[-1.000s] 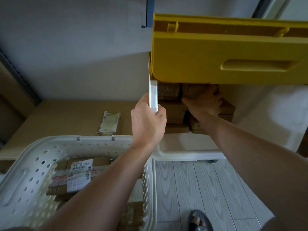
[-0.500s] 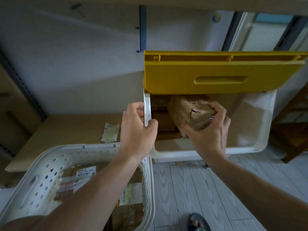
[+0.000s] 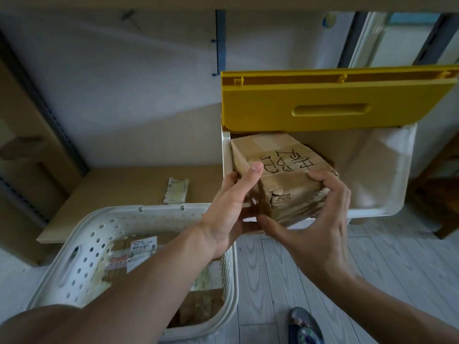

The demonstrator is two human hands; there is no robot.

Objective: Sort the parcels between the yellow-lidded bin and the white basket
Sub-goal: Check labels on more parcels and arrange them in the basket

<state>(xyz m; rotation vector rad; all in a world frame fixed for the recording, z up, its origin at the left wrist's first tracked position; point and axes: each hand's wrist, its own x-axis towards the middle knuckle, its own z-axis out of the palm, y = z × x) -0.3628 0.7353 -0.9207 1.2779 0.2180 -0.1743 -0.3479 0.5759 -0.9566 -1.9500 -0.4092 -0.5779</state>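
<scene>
Overhead, one yellow lid (image 3: 332,103) stands flipped up on the white bin (image 3: 387,170), its recessed handle facing the camera, and it overhangs the bin's opening so the inside behind it is mostly hidden. Just to the left of the bin, one white basket (image 3: 82,252) with a perforated wall sits on the pale plank floor (image 3: 310,274), its near corner under the left forearm. At least two labelled parcels (image 3: 139,252) lie inside it (the forearm covers the rest, so an exact count cannot be made). Behind the basket a flat cardboard sheet (image 3: 111,194) spreads along the wall, carrying one torn label (image 3: 176,190).

One brown cardboard parcel (image 3: 285,180) is held in the air at the bin's front left corner, over its front rim and clear of the basket. Its long axis runs roughly left to right, the handwritten top face tilted up toward the camera, the crumpled, taped end pointing at the viewer. Both hands clamp it: the left hand (image 3: 236,202) grips the left edge with the thumb laid on top, the right hand (image 3: 320,219) curls round the right end, thumb beneath.

One patterned slipper (image 3: 305,328) shows at the bottom edge.
</scene>
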